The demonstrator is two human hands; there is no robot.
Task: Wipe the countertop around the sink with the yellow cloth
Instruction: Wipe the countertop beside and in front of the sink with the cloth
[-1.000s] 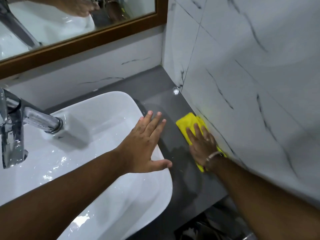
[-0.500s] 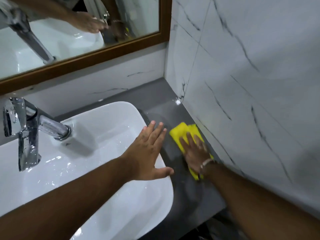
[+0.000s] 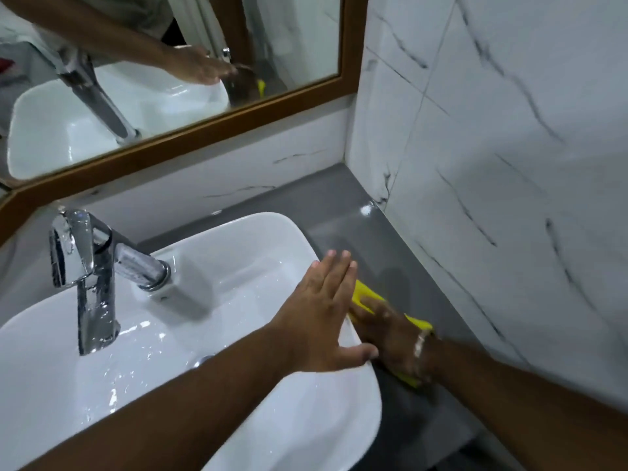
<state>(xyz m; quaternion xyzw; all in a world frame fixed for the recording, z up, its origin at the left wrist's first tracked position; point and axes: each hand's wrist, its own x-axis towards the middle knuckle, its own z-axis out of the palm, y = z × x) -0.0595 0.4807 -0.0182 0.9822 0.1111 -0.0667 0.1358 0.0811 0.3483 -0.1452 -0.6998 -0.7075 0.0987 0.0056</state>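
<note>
Yellow cloth [image 3: 364, 294]: one — right hand [image 3: 394, 338] pressed flat on it | left hand [image 3: 323, 317] flat over one sink [image 3: 272, 219]

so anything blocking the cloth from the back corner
Nothing visible does: the counter runs bare from the cloth to the corner. The left hand is off to the side, over the sink rim.

Grey glossy countertop [image 3: 353, 198] is running into the corner of the marble-look wall tiles [image 3: 509, 164] and catching a bright glare spot [image 3: 366, 210] by the side wall. White vessel sink [image 3: 272, 222] is sitting on it, taking up the left part. Yellow cloth [image 3: 365, 294] is lying flat on the narrow strip between sink rim and side wall, mostly covered by the right hand [image 3: 390, 331] pressing on it.
</note>
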